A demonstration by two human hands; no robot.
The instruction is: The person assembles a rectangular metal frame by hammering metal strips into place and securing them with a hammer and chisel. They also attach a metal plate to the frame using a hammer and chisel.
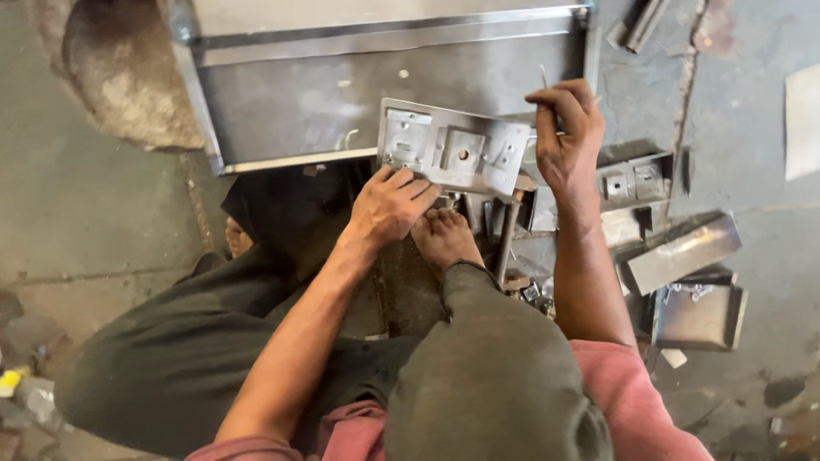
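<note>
Gripping the metal plate [453,154], left hand [389,205] underneath its edge.

a big sheet-metal box [342,94] lies ahead of me on the concrete floor [77,196]. loose folded metal pieces [683,256] pile at my right (one more flat tray [699,316] below them).

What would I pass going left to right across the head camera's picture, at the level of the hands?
Bare concrete floor → left hand gripping the metal plate's lower edge → stamped metal plate → right hand pinching a thin pin → small metal box parts → pale sheet.
</note>
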